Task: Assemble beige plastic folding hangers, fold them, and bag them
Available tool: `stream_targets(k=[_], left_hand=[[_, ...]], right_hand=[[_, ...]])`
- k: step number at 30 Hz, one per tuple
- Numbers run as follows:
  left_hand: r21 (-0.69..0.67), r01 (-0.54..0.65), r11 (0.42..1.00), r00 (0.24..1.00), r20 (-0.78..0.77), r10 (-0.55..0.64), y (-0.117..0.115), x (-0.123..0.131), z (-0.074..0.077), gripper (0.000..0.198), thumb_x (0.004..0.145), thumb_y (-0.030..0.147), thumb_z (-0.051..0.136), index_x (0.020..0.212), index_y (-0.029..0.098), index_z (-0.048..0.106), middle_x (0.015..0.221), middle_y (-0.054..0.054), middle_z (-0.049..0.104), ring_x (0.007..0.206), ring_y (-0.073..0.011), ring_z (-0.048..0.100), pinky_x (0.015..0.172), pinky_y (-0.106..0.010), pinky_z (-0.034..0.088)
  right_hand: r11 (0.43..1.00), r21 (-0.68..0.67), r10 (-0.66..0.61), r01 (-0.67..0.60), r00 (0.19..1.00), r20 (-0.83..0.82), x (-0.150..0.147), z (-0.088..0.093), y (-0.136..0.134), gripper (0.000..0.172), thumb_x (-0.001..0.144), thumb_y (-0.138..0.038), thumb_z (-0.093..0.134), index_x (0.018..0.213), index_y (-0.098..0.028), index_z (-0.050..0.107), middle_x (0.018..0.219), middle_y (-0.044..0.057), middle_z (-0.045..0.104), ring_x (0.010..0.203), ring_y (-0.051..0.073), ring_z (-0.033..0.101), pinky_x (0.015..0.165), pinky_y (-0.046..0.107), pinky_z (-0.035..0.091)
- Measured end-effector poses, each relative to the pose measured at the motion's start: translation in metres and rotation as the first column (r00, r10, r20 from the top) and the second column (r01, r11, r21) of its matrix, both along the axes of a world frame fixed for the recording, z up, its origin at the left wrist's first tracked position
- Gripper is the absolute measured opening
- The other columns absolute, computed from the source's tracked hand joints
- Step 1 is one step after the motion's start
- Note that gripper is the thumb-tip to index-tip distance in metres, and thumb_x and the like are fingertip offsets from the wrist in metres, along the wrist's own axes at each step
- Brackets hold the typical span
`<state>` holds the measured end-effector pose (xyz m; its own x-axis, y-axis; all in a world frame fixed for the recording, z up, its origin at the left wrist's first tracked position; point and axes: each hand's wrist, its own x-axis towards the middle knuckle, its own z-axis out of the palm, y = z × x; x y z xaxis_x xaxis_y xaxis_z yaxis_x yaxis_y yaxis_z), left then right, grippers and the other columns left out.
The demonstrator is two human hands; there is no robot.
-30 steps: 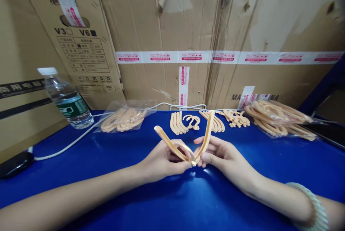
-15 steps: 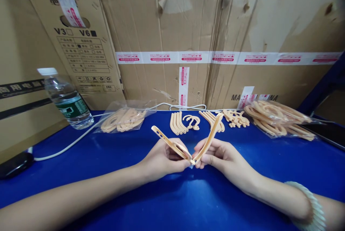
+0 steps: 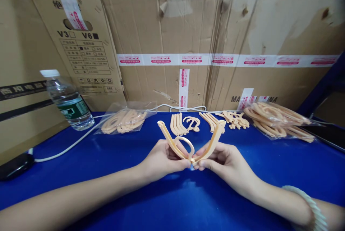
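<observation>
My left hand (image 3: 165,159) pinches a beige plastic hanger arm (image 3: 167,136) and, at its inner end, a curved hanger hook (image 3: 192,146). My right hand (image 3: 219,162) grips a second hanger arm (image 3: 214,141) between thumb and fingers. The inner ends of both arms meet at the hook's base between my fingertips, and the arms spread upward in a V. How far the pieces are joined is hidden by my fingers. Behind them lie a row of loose arms (image 3: 177,125), a few loose hooks (image 3: 194,125), more arms (image 3: 208,121) and a pile of hooks (image 3: 235,120).
Clear bags of beige hanger parts lie at the left (image 3: 126,121) and right (image 3: 275,116) of the blue table (image 3: 172,202). A water bottle (image 3: 71,105), a white cable (image 3: 70,148) and a black object (image 3: 17,166) are on the left. Cardboard boxes (image 3: 151,26) wall the back.
The arms and hook have been turned, so the hook now stands up as a visible curve beside the left arm. The left arm points more steeply upward. Both hands stay close together.
</observation>
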<state>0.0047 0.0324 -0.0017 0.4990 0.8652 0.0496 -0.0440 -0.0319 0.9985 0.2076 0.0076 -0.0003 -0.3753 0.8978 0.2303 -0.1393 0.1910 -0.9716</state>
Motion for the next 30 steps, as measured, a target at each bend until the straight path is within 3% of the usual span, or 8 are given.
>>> stream_targets(k=[10, 16, 22, 26, 30], left_hand=[[-0.006, -0.053, 0.999, 0.997, -0.059, 0.053, 0.000, 0.000, 0.006, 0.017, 0.062, 0.018, 0.082, 0.068, 0.014, 0.066, 0.063, -0.002, 0.072, 0.062, -0.0153, 0.067, 0.061, -0.024, 0.049], [-0.065, -0.084, 0.994, 0.996, -0.038, 0.082, 0.008, -0.008, 0.009, 0.028, 0.062, 0.028, 0.085, 0.074, 0.012, 0.066, 0.064, -0.002, 0.071, 0.062, -0.0145, 0.067, 0.063, -0.025, 0.052], [-0.065, -0.097, 0.993, 0.995, -0.026, 0.095, 0.032, -0.033, 0.015, 0.037, 0.063, 0.038, 0.085, 0.079, 0.013, 0.064, 0.071, -0.004, 0.070, 0.070, -0.0145, 0.069, 0.070, -0.025, 0.054], [0.040, -0.068, 0.997, 0.992, -0.103, 0.072, 0.054, -0.057, 0.018, 0.033, 0.067, 0.036, 0.083, 0.083, 0.014, 0.065, 0.076, -0.005, 0.072, 0.076, -0.0153, 0.069, 0.075, -0.027, 0.053], [0.169, 0.043, 0.985, 0.965, -0.263, 0.003, 0.064, -0.073, 0.022, 0.024, 0.069, 0.028, 0.082, 0.078, 0.014, 0.064, 0.077, -0.003, 0.073, 0.074, -0.0147, 0.068, 0.072, -0.027, 0.052]], right_hand=[[0.997, 0.005, -0.081, 0.081, 0.992, 0.100, 0.000, 0.004, 0.002, 0.026, 0.070, -0.032, 0.082, 0.082, -0.017, 0.066, 0.074, 0.003, 0.073, 0.066, 0.015, 0.070, 0.063, 0.025, 0.058], [0.985, 0.154, 0.039, -0.082, 0.964, 0.263, 0.042, 0.029, 0.030, 0.022, 0.068, -0.032, 0.084, 0.079, -0.017, 0.071, 0.071, 0.002, 0.070, 0.059, 0.014, 0.064, 0.055, 0.026, 0.053], [0.898, 0.424, -0.114, -0.119, 0.867, 0.485, 0.086, 0.053, 0.055, 0.019, 0.069, -0.034, 0.083, 0.078, -0.019, 0.075, 0.080, 0.005, 0.074, 0.076, 0.020, 0.067, 0.069, 0.030, 0.053], [0.867, 0.473, -0.210, -0.159, 0.744, 0.634, 0.096, 0.053, 0.060, 0.024, 0.076, -0.040, 0.077, 0.084, -0.018, 0.074, 0.081, 0.006, 0.075, 0.076, 0.021, 0.069, 0.071, 0.032, 0.053], [0.846, 0.465, -0.212, -0.260, 0.637, 0.741, 0.098, 0.053, 0.061, 0.025, 0.082, -0.042, 0.070, 0.084, -0.017, 0.073, 0.082, 0.007, 0.074, 0.076, 0.020, 0.068, 0.070, 0.031, 0.053]])
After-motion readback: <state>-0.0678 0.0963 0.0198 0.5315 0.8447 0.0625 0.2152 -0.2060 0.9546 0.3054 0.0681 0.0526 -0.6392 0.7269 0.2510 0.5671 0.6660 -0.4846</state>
